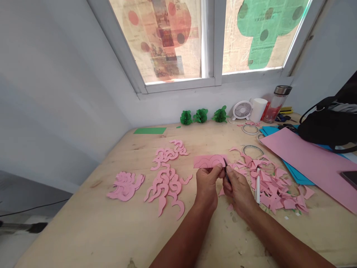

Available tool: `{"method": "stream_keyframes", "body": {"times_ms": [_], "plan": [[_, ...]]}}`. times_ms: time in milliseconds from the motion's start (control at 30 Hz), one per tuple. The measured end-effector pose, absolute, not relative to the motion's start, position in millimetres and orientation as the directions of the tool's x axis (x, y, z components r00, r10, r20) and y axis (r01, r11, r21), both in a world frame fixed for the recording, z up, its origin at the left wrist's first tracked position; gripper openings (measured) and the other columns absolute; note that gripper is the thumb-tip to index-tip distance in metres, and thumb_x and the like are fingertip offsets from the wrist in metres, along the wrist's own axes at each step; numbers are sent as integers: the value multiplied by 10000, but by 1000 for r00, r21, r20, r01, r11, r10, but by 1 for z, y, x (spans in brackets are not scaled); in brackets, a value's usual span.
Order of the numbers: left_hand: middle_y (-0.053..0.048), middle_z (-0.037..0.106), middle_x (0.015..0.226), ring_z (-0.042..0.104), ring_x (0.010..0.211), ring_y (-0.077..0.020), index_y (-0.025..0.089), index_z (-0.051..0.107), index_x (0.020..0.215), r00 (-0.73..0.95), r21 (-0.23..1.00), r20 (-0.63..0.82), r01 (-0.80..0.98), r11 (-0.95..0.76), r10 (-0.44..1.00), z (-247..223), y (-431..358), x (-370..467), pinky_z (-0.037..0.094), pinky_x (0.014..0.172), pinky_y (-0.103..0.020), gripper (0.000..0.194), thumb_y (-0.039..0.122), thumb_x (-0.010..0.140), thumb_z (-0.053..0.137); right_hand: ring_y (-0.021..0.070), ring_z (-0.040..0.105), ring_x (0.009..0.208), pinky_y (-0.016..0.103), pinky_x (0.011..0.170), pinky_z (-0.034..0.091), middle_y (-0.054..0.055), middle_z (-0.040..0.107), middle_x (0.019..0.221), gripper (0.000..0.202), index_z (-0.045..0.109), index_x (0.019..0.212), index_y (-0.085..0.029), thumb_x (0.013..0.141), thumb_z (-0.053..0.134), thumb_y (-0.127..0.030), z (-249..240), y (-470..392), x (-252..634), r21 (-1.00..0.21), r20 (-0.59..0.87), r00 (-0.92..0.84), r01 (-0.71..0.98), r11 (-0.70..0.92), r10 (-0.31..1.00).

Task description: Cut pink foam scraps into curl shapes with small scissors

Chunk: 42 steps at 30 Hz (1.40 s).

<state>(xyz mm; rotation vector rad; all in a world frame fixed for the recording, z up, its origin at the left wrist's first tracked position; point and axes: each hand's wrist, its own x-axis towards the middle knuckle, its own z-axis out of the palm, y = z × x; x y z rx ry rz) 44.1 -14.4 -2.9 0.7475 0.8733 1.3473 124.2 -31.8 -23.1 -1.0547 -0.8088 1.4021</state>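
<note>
A pink paper strip with curved cloud-like lines drawn on it is pinched at its lower edge by my left hand. My right hand is closed around dark scissors, whose blades point up at the strip's right end. Wavy pink cut-outs lie to the left of my hands, and a stacked group of pink cut-outs sits farther left. Beside my right hand is a heap of pink scraps with a white pen on it.
Tape rings lie behind the scraps. Pink sheets and blue sheets are at the right, near a black bag. Along the wall stand green paper ornaments, a small fan and a bottle. A green strip lies back left.
</note>
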Motion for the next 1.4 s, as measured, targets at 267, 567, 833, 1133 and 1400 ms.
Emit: {"method": "stream_keyframes", "body": {"times_ms": [267,567,833,1133,1400], "plan": [[26,400,498,399,511,-76,134,476,484,52,871,-104,-478,116,993,-1,-15,42,384,602,-234,306,324,669,629,51,199,368,196,354,138,-75,295,418,438,393,535,-187,786,509,-527,-23,-31,126,-929,-135,46,-354,-110,990],[14,431,502,421,529,-86,129,506,481,68,884,-118,-447,136,991,2,-13,39,406,635,-248,248,272,645,624,47,202,369,196,353,139,-77,306,432,400,445,589,-176,780,521,-519,-23,-30,129,-929,-151,27,-347,-133,988],[6,461,502,438,530,-91,127,523,477,70,893,-136,-424,153,988,5,-12,36,418,626,-251,199,227,617,626,53,197,359,205,352,136,-79,310,423,388,487,627,-172,770,522,-531,-23,-29,131,-942,-150,7,-305,-140,989],[6,466,499,443,516,-93,124,538,483,125,891,-118,-425,161,985,9,-10,32,407,598,-257,176,212,614,617,47,170,346,206,355,113,-91,297,407,362,523,669,-166,772,525,-513,-26,-27,133,-937,-149,-15,-316,-146,989],[5,465,503,441,516,-92,125,523,493,146,888,-110,-430,163,983,7,-9,32,402,599,-255,184,205,642,594,49,176,357,201,362,120,-91,289,405,366,520,666,-164,799,500,-504,-25,-28,132,-940,-160,-1,-305,-153,987]]}}
